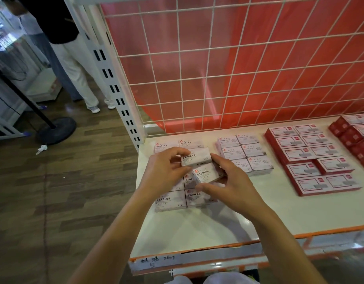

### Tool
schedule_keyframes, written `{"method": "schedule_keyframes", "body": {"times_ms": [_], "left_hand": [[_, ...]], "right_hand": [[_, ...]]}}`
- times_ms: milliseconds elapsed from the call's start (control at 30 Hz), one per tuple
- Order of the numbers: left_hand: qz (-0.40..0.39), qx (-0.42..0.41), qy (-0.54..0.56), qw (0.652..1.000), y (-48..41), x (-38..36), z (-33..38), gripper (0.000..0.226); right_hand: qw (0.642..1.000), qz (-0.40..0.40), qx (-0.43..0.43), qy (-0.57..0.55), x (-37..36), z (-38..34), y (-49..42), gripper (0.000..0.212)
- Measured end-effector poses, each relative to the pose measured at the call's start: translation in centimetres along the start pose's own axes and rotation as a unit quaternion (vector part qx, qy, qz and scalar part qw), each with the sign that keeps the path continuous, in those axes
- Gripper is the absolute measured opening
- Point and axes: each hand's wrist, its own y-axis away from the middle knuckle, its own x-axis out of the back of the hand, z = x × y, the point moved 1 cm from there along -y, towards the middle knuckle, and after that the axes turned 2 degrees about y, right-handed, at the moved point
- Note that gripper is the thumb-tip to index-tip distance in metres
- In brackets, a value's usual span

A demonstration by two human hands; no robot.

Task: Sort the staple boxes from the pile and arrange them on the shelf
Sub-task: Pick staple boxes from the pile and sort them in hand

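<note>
White and flat, the shelf (269, 210) has an orange front edge. Behind it a white wire grid (218, 58) stands in front of a red sheet (259, 78). On the left part of the shelf the staple boxes (171, 200) lie in neat rows, side by side. Above them two hands hold two more boxes. The left hand (166, 171) has its fingers curled round the left end of the upper staple box (194, 157). The right hand (234, 183) grips the tilted staple box (206, 174), with fingers over its far right end and thumb under its near side. The two held boxes touch. Just right of the rows sit paper clip boxes (248, 154), and red-edged boxes (312, 160) lie further right. Far left, a person (74, 68) stands on the wood floor (64, 191).
</note>
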Motion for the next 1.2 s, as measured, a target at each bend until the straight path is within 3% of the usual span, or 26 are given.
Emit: {"method": "schedule_keyframes", "body": {"times_ms": [333, 533, 767, 1200], "left_hand": [[0.039, -0.05, -0.107, 0.992, -1.4, -0.3, 0.2, 0.05], [0.059, -0.043, -0.128, 0.989, -4.1, 0.4, 0.1, 0.044], [0.028, -0.062, -0.22, 0.973, -8.5, 0.1, -0.9, 0.041], [-0.059, -0.075, -0.242, 0.966, -9.2, 0.7, -2.0, 0.051]], "right_hand": [[0.999, -0.016, -0.012, -0.039, 0.0, 0.3, -1.0, 0.06], [0.997, 0.001, -0.019, 0.081, 0.0, 1.2, -1.2, 0.075], [0.989, 0.037, 0.0, 0.142, 0.2, 1.7, -1.8, 0.071], [0.987, 0.05, -0.009, 0.15, 0.7, 1.8, -2.7, 0.055]]}}
